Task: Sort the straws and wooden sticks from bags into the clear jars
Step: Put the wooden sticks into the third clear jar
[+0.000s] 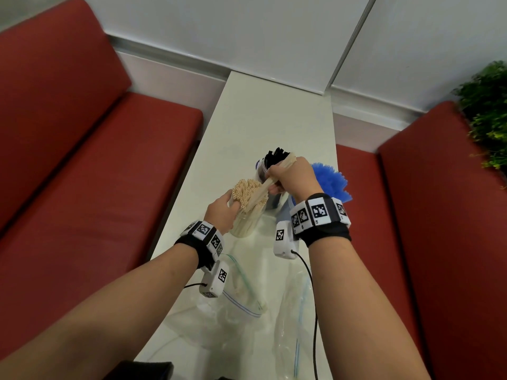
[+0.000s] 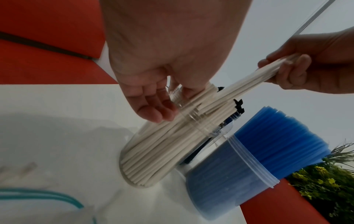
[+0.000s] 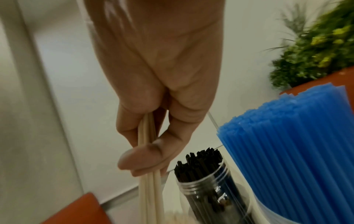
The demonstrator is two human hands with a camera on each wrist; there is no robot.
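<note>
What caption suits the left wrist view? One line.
Left hand grips the tilted clear jar while the right hand holds a beige straw bundle at its mouth.

I counted three jars: beige jar (image 2: 149, 159), black jar (image 3: 206, 197), blue jar (image 2: 229, 174). Each held more straws or sticks than I could count. There was one loose bunch (image 2: 249, 80). I saw at least two bags: left bag (image 1: 236, 319), right bag (image 1: 288, 333). Two hands showed: left hand (image 1: 219, 212), right hand (image 1: 295, 176). There were two benches, left bench (image 1: 82, 160) and right bench (image 1: 439, 215), one table (image 1: 269, 119) and one plant (image 1: 488, 105).
</note>
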